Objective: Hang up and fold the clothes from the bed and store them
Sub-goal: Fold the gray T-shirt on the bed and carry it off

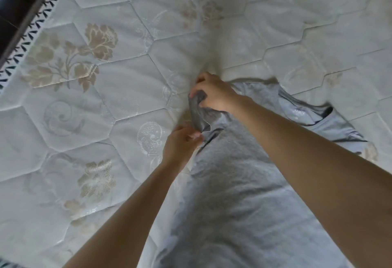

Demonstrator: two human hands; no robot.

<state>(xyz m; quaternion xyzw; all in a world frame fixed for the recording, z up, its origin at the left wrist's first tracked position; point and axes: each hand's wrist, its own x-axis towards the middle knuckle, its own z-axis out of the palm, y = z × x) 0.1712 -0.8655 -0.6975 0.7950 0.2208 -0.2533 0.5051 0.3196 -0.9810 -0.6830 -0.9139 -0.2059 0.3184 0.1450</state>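
On the bed, nearest the person: a grey T-shirt (244,193) lies spread on the mattress (89,119), its body running from about 6 o'clock up toward the centre of the view.

Left hand (180,146): just left of the shirt's edge, a little below centre, fingers pinching a small bit of the grey cloth at the sleeve.

Right hand (214,93): just above the left hand, arm reaching in from 4 o'clock across the shirt; fingers are curled tight round a bunched, darker fold of the sleeve, lifting it slightly off the mattress.

Collar: the neck opening, with a printed label inside, lies out at 3 o'clock, flat on the mattress and well apart from both hands.

Mattress beyond: white quilted ticking with beige flower prints stretches toward 12 o'clock and 9 o'clock; no other clothes show in this view.

Bed edge: a dark patterned border runs diagonally at 10 to 11 o'clock, dark floor beyond it.

Progress, as I judge it: this shirt is laid out but not yet folded; the hands seem to be straightening or turning in one sleeve, an early fold step.

Left to do: finishing the fold and storing the shirt; hanging is not in sight here.
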